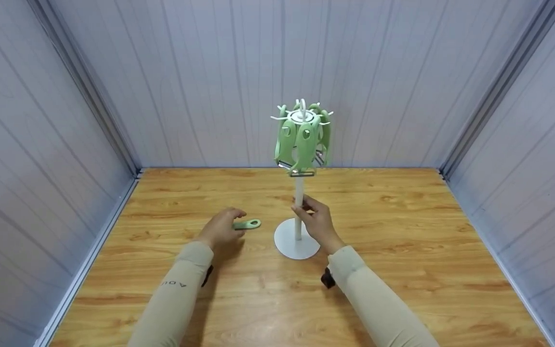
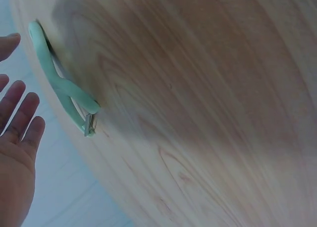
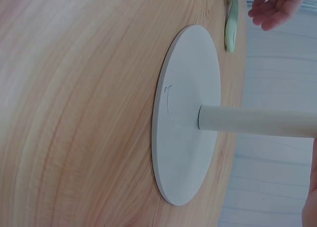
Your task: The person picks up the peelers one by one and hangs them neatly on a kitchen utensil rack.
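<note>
A light green peeler lies on the table left of a white stand. Over it hovers my left hand, thumb and fingers spread, covering its blade end in the head view. The left wrist view shows the whole peeler, its Y-shaped head and metal blade included, apart from the fingers. My right hand grips the stand's pole partway up. Beneath, the round white base sits flat on the wood. Several green peelers hang by their handle holes from hooks at the stand's top, blades downward.
The wooden table is walled by pale panels at the back and on both sides. The stand rises tall against the back wall, with white hooks sticking out around its top.
</note>
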Demonstrator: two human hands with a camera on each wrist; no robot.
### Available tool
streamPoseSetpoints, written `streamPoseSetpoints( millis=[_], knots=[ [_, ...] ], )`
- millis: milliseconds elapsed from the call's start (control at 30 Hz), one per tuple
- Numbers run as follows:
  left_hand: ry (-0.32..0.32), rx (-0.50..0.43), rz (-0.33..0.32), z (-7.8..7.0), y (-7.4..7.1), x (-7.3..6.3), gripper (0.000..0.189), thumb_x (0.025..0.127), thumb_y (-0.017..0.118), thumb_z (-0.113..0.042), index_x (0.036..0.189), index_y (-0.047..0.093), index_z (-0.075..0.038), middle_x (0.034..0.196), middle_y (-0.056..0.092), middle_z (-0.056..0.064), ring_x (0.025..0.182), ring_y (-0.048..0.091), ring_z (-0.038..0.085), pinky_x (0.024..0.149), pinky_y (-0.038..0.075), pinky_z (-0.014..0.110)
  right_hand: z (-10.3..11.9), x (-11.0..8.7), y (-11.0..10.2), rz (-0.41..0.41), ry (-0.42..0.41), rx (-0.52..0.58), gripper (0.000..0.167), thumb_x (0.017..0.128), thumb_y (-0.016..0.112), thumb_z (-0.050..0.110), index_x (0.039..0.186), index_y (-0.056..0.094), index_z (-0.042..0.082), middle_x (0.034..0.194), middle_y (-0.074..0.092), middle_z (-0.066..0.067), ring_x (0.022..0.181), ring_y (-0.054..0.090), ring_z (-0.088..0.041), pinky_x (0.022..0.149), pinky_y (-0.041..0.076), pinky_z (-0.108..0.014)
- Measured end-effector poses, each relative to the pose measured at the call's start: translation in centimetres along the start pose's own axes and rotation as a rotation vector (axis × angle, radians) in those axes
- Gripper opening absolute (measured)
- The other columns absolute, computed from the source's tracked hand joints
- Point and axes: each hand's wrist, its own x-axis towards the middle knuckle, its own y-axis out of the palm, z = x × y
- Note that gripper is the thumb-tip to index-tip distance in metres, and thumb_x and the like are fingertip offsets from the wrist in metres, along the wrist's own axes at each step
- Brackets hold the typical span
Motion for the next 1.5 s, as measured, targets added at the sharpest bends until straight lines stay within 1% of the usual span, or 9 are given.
streamPoseSetpoints(
  millis=[167,567,700,833,900,1000,1100,1333,1500],
  knots=[
    [-0.012,0.017,0.034,0.2,0.0,0.5,0.055,0.099,0.071,0.0,0.152,0.059,-0.001,0.156,0.058,0.021,0.145,0.057,0.041,0.116,0.05,0.058,-0.2,0.1,0.0,0.006,-0.017,0.029,0.026,0.103,0.073,0.008,0.127,0.076,-0.002,0.107,0.077,-0.02,0.09,0.065,-0.007,0.077,0.056,-0.021],
    [-0.038,0.117,0.07,0.7,0.5,1.0,0.044,0.101,0.068,0.0,0.145,0.066,0.0,0.143,0.069,0.021,0.134,0.066,0.038,0.111,0.055,0.055,-0.2,0.1,-0.1,0.02,-0.019,0.038,0.027,0.104,0.073,0.008,0.129,0.075,-0.002,0.109,0.078,-0.02,0.091,0.066,-0.005,0.078,0.057,-0.021],
    [-0.015,0.157,0.075,0.5,0.7,1.1,0.025,0.098,0.068,0.003,0.122,0.076,0.0,0.116,0.077,0.014,0.107,0.07,0.03,0.095,0.059,0.048,-0.3,0.1,0.0,0.021,-0.027,0.031,0.026,0.104,0.072,0.009,0.128,0.076,-0.001,0.109,0.078,-0.02,0.091,0.066,-0.005,0.078,0.057,-0.021],
    [0.0,0.161,0.098,0.3,0.6,1.1,0.013,0.096,0.066,0.007,0.094,0.072,-0.004,0.085,0.065,0.005,0.076,0.056,0.021,0.07,0.047,0.036,-0.4,0.1,0.0,0.012,-0.021,0.027,0.024,0.105,0.072,0.01,0.127,0.077,0.0,0.107,0.078,-0.018,0.09,0.065,-0.005,0.076,0.056,-0.021],
    [-0.012,0.141,0.118,0.4,0.7,1.1,0.016,0.095,0.065,0.008,0.09,0.071,-0.005,0.079,0.06,0.002,0.067,0.053,0.018,0.061,0.044,0.032,-0.4,0.1,0.0,0.008,-0.019,0.026,0.024,0.104,0.073,0.01,0.126,0.077,0.0,0.107,0.078,-0.017,0.089,0.065,-0.005,0.076,0.056,-0.02],
    [-0.058,0.086,0.148,0.6,0.7,1.0,0.019,0.096,0.063,0.009,0.095,0.074,-0.006,0.078,0.062,0.003,0.058,0.052,0.017,0.053,0.042,0.03,-0.4,0.1,0.0,0.006,-0.013,0.027,0.024,0.104,0.074,0.01,0.126,0.077,0.0,0.107,0.078,-0.016,0.09,0.065,-0.005,0.076,0.056,-0.02],
    [-0.086,0.067,0.164,0.6,0.7,0.8,0.022,0.098,0.063,0.008,0.108,0.078,-0.006,0.087,0.068,0.006,0.062,0.054,0.019,0.055,0.044,0.032,-0.3,0.2,0.1,0.005,-0.011,0.033,0.025,0.103,0.073,0.008,0.127,0.077,-0.001,0.107,0.078,-0.018,0.089,0.065,-0.006,0.076,0.056,-0.02],
    [-0.086,0.088,0.105,-0.3,0.0,0.5,0.044,0.093,0.062,0.012,0.133,0.074,-0.003,0.129,0.074,0.013,0.103,0.063,0.024,0.088,0.055,0.04,-0.2,0.2,0.1,0.001,-0.002,0.054,0.026,0.103,0.073,0.005,0.128,0.076,-0.003,0.104,0.077,-0.02,0.089,0.065,-0.009,0.076,0.056,-0.02],
    [-0.052,0.014,0.056,-1.1,-0.7,0.2,0.032,0.1,0.071,-0.001,0.131,0.074,-0.003,0.125,0.073,0.011,0.103,0.064,0.024,0.09,0.057,0.043,-0.3,0.2,0.1,-0.002,-0.011,0.048,0.024,0.103,0.073,0.006,0.126,0.077,-0.002,0.105,0.077,-0.019,0.088,0.064,-0.009,0.075,0.056,-0.02]
  ],
)
